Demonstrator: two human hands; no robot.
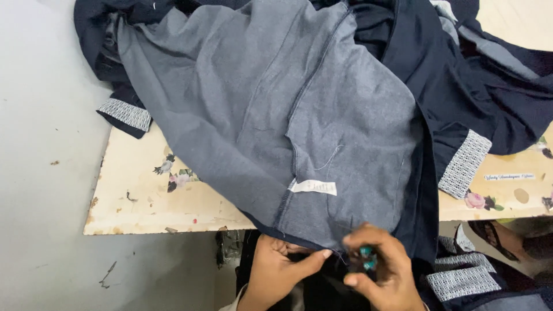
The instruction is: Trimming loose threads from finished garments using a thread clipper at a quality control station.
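A grey and dark navy garment [276, 115] lies spread over a cream table [138, 201], its lower edge hanging over the near side. A small white label [314, 187] is sewn by a seam, and a loose thread hangs above it. My left hand [279, 270] pinches the garment's hem from below. My right hand [377, 273] sits beside it at the hem, fingers closed on a small teal tool [367, 259], blurred.
The table top bears printed flowers [173, 175] and worn edges. Patterned white cuffs [464, 164] show on the sleeves. More dark garments with similar trim [461, 282] pile at the lower right. Grey floor [40, 173] lies to the left.
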